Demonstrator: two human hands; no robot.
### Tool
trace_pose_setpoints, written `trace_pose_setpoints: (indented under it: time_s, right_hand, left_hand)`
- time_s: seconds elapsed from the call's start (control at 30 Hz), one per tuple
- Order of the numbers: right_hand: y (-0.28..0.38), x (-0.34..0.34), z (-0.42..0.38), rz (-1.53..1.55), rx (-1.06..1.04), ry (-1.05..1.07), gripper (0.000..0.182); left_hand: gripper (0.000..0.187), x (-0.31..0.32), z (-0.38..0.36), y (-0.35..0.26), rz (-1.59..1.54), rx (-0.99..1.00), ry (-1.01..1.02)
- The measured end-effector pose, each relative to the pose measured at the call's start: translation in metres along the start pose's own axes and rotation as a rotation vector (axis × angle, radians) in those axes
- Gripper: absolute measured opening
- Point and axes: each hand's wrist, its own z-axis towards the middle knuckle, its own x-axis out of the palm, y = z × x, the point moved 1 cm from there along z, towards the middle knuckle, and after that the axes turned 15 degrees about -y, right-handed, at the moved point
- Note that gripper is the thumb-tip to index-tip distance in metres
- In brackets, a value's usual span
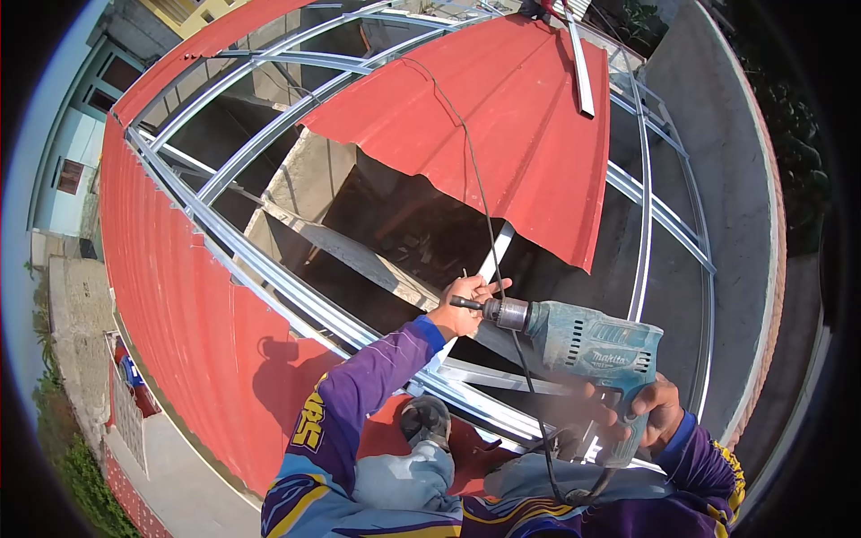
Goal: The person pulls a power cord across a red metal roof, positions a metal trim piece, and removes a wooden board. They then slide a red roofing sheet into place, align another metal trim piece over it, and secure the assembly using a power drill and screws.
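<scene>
My right hand [659, 411] is wrapped round the handle of a teal corded power drill [599, 345], which points left. A dark socket bit [466, 303] sticks out of its chuck. Right behind that bit is my left hand [465, 301], partly curled with a finger or two stretched to the right. A tiny thin tip shows above its fingers, too small to name. The black power cord [480, 179] runs across the roof sheet and past the chuck. Under my hands lie silver metal roof beams [359, 334].
Red roofing sheets [484, 117] cover parts of the frame, with deep openings between the beams. My shoe [425, 420] is on the red sheet below. Another person's hand or sleeve [538, 9] is at the far end, near a loose metal channel [579, 72]. A concrete wall [717, 152] stands right.
</scene>
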Motion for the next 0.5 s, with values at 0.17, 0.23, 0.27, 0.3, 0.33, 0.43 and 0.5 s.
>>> trace_pose_setpoints:
  time_s: [0.17,0.23,0.27,0.3,0.33,0.43,0.5]
  right_hand:
    - [0.005,0.019,-0.023,-0.093,-0.213,-0.244,0.075]
    - [0.009,0.013,-0.027,-0.118,-0.298,-0.268,0.076]
    - [0.011,0.006,-0.032,-0.137,-0.387,-0.294,0.077]
    - [0.017,-0.006,-0.036,-0.103,-0.41,-0.346,0.076]
    - [0.022,-0.015,-0.041,-0.099,-0.412,-0.35,0.076]
    - [0.034,-0.039,-0.051,-0.543,-0.751,-0.647,0.074]
    - [0.034,-0.051,-0.057,-0.581,-0.792,-0.701,0.075]
  left_hand:
    - [0.021,0.049,-0.067,-0.054,-0.239,0.228,-0.118]
    - [0.023,0.016,-0.07,-0.106,-0.38,0.398,0.24]
    - [0.023,0.009,-0.094,-0.133,-0.444,0.428,0.232]
    - [0.024,0.003,-0.119,-0.154,-0.519,0.499,0.216]
    - [0.027,-0.026,-0.121,-0.185,-0.501,0.523,0.416]
    - [0.031,-0.06,-0.195,-0.238,-0.55,0.815,0.294]
    - [0.03,-0.107,-0.223,-0.266,-0.472,0.95,0.333]
